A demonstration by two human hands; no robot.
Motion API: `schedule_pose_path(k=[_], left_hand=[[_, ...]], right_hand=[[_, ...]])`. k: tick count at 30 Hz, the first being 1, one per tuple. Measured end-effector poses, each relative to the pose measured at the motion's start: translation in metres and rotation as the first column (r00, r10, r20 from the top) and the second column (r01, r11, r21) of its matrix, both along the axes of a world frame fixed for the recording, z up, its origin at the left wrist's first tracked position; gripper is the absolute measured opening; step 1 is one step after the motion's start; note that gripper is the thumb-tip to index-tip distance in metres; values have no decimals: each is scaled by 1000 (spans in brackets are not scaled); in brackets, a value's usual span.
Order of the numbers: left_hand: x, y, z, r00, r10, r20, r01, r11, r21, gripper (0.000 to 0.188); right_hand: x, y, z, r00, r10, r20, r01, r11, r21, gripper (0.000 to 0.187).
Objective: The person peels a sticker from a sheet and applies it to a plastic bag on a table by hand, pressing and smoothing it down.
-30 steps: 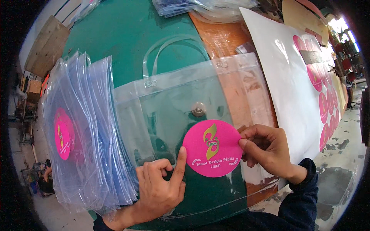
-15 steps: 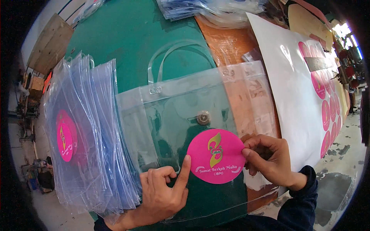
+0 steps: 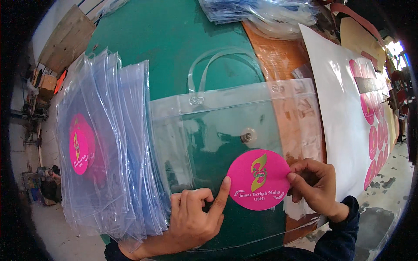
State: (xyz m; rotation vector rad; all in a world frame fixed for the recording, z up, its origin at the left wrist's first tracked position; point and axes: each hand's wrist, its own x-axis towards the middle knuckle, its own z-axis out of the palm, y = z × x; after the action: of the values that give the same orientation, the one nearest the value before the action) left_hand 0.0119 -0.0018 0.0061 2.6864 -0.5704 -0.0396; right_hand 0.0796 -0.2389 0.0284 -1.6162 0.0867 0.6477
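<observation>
Beside the clear bag (image 3: 217,128) lie stacked bags (image 3: 104,191).

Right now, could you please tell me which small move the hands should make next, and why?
I would probably have the left hand press its index fingertip gently on the left edge of the round pink sticker: that fingertip is at that edge, while the right hand pinches the opposite edge over the clear plastic handled bag. Whether the sticker has adhered is unclear.
</observation>
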Motion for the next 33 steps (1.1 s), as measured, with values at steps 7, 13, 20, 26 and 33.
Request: schedule_pose_path(k=[7, 13, 20, 26, 33], left_hand=[[0, 0, -1, 1000, 9, -5, -9, 1000, 8, 72], [1, 0, -1, 1000, 8, 13, -8, 1000, 25, 71], [-1, -2, -1, 997, 49, 67, -54, 997, 62, 57], [-7, 0, 4, 988, -32, 150, 13, 992, 123, 48], [-11, 1, 6, 952, -42, 303, 7, 993, 116, 41]], right_hand=[[0, 0, -2, 1000, -25, 3, 25, 1000, -13, 9], [0, 1, -1, 1000, -27, 5, 27, 1000, -7, 8], [0, 1, 0, 999, -40, -4, 40, 999, -6, 9], [0, 1, 0, 999, -45, -22, 43, 997, -62, 8], [-1, 2, -1, 998, -55, -18, 54, 998, -33, 9]])
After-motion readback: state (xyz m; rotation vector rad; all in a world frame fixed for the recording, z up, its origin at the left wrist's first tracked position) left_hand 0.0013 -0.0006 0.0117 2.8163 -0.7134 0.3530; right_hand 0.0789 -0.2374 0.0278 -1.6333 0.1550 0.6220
